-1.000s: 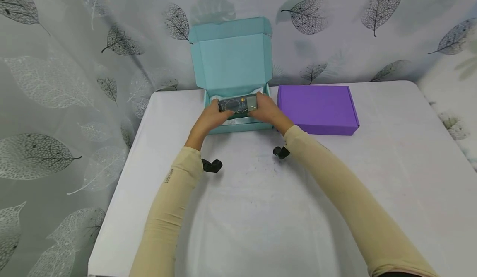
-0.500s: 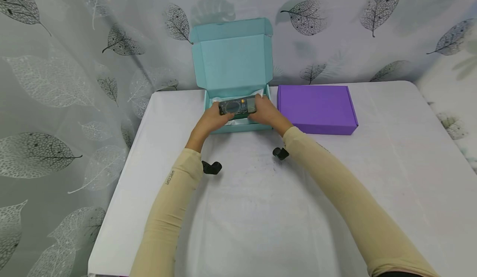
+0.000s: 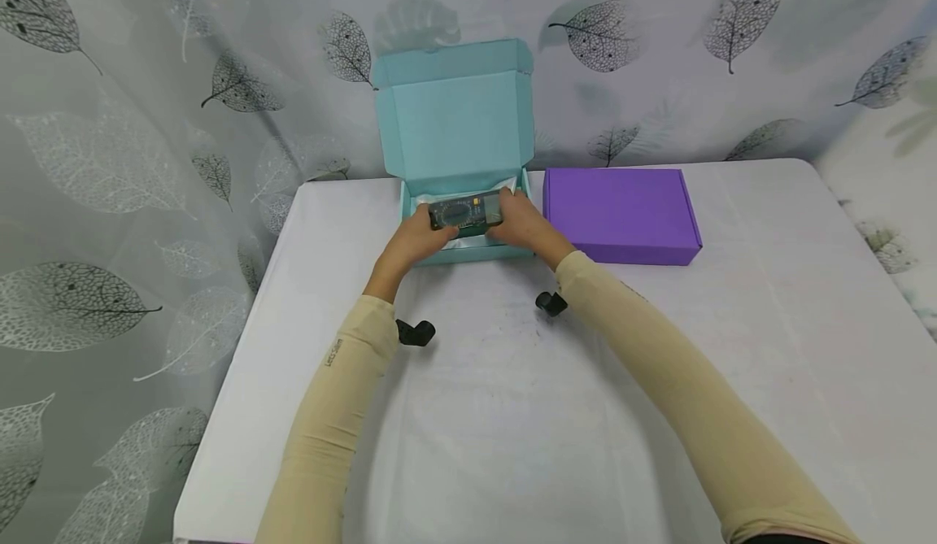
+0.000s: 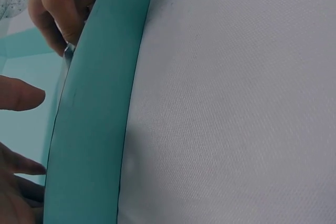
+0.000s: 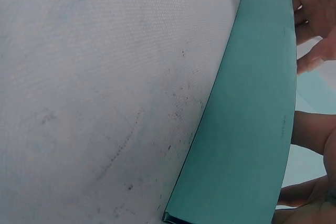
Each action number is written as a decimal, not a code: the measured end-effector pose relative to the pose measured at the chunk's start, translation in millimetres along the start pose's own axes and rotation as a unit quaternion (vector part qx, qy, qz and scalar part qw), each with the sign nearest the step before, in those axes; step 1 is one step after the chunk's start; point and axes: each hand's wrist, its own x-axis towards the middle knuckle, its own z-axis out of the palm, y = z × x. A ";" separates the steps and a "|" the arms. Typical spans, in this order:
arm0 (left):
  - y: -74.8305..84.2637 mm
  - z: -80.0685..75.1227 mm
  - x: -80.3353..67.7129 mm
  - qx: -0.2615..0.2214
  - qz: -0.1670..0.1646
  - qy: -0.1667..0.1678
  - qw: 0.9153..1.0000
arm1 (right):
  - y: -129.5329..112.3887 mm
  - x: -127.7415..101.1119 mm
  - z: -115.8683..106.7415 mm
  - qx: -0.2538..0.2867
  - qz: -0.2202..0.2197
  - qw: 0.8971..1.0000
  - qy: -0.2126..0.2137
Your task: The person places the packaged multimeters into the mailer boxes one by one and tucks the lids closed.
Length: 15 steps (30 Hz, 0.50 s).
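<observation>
A dark digital multimeter (image 3: 463, 213) with a round dial and a grey screen lies sideways between both hands, at the opening of a teal cardboard box (image 3: 468, 254). My left hand (image 3: 417, 233) grips its left end, thumb along the near edge. At the screen end, my right hand (image 3: 520, 220) holds it the same way. White wrapping (image 3: 505, 184) shows inside the box around the meter. In both wrist views the box's front wall (image 4: 97, 98) hides the multimeter. Fingers of the right hand (image 5: 315, 135) show beyond that wall in the right wrist view.
The teal lid (image 3: 457, 125) stands raised against the leaf-patterned curtain (image 3: 659, 80). A closed purple box (image 3: 622, 215) is just right of the teal one. White cloth (image 3: 498, 414) covers the table. Black wrist cameras (image 3: 416, 332) hang below both sleeves.
Both hands have shifted slightly nearer with the multimeter, which sits a little lower in the head view. The right thumb has slid down toward the meter's near edge. Both boxes stay in place.
</observation>
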 end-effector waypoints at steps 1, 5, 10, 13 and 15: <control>0.2 0.0 -0.7 -0.002 0.001 0.000 1.000 | -0.2 -0.2 0.1 0.001 0.000 1.000 0.000; 0.2 0.8 -2.8 0.000 0.007 0.003 1.000 | -0.8 -1.4 2.0 -0.003 0.006 1.000 -0.011; -1.3 3.0 -2.2 0.012 0.013 0.012 1.000 | -1.2 -2.5 5.8 -0.012 0.018 1.000 -0.021; -2.8 4.5 -1.7 0.018 0.018 0.022 0.999 | -1.9 -3.9 6.9 -0.002 0.018 1.000 -0.005; -3.7 5.5 -1.7 0.022 0.021 0.029 0.999 | -2.2 -5.4 7.3 0.007 0.012 1.000 0.009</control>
